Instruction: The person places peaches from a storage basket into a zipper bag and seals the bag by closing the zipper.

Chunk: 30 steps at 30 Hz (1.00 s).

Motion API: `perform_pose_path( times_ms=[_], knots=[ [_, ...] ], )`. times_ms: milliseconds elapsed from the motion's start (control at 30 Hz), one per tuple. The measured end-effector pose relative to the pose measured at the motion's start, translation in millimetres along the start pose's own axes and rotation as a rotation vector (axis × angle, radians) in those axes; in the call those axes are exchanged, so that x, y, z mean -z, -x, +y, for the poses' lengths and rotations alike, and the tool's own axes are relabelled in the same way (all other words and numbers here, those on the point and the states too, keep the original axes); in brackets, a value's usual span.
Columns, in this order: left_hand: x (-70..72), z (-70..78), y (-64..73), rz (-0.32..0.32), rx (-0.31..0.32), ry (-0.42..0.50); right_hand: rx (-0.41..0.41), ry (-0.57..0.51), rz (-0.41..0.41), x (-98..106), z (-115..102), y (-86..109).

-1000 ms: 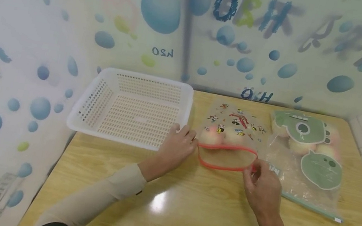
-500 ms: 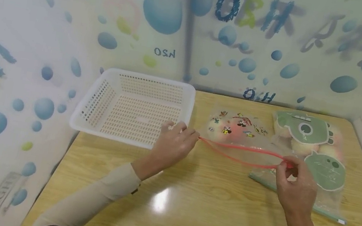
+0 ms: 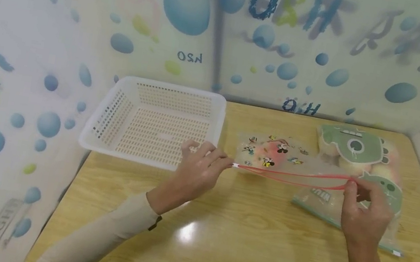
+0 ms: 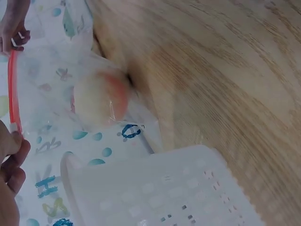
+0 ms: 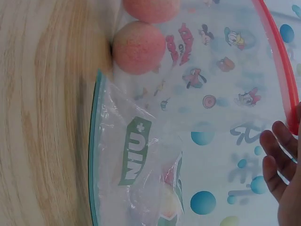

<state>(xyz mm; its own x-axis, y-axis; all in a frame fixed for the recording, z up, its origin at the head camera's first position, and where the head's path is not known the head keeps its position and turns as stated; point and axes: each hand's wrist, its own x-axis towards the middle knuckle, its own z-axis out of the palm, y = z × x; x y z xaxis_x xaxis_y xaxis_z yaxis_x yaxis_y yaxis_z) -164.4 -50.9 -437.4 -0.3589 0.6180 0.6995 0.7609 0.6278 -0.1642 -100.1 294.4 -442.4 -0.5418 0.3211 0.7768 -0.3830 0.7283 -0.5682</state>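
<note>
A clear zipper bag printed with small cartoon figures is stretched between both hands, its red zip edge pulled long and narrow. My left hand pinches the left end, where a white slider shows at the fingertips. At the other end, my right hand pinches the red strip between thumb and fingers. Peach-like round fruits lie inside the bag, seen in the right wrist view. Behind the right hand rests a second clear bag with green cartoon prints, holding several similar fruits.
A white perforated plastic basket stands at the back left, close by my left hand. The wooden table reaches to printed walls at the back and left. The second bag's green zip edge lies below the stretched bag.
My right hand has moved right and slightly up, drawing the bag's round mouth into a long, narrow slit. The left hand shifted slightly, and the white slider now shows at its fingertips.
</note>
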Motion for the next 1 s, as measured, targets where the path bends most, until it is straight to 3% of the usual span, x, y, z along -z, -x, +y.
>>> perform_pose_path(
  times_ms=[167,300,433,533,600,700,833,1000],
  knots=[
    [-4.1,2.0,-1.3,0.003,-0.013,-0.009,-0.045,-0.028,-0.042,4.8,21.8,1.8],
    [-5.8,4.5,-0.9,0.02,-0.019,0.021,0.015,-0.072,-0.035,4.9,15.6,1.8],
    [-7.5,7.6,-2.0,0.024,-0.026,0.056,0.161,-0.064,0.068,-5.7,-18.7,0.0],
    [-8.5,9.8,-2.2,0.02,-0.023,0.076,0.361,-0.057,0.11,-23.6,-45.7,1.8],
    [-8.6,10.9,-1.8,0.017,-0.02,0.089,0.497,-0.095,0.049,-37.2,-58.6,6.4],
    [-8.9,12.4,-1.3,0.018,-0.015,0.084,0.603,-0.155,-0.16,-54.7,-71.2,15.2],
    [-9.7,14.2,-2.1,0.028,-0.016,0.062,0.582,-0.139,-0.382,-74.7,-76.7,25.2],
    [-10.1,16.0,-2.8,0.027,-0.028,0.073,0.553,-0.082,-0.458,-89.7,-74.2,33.1]
  ],
)
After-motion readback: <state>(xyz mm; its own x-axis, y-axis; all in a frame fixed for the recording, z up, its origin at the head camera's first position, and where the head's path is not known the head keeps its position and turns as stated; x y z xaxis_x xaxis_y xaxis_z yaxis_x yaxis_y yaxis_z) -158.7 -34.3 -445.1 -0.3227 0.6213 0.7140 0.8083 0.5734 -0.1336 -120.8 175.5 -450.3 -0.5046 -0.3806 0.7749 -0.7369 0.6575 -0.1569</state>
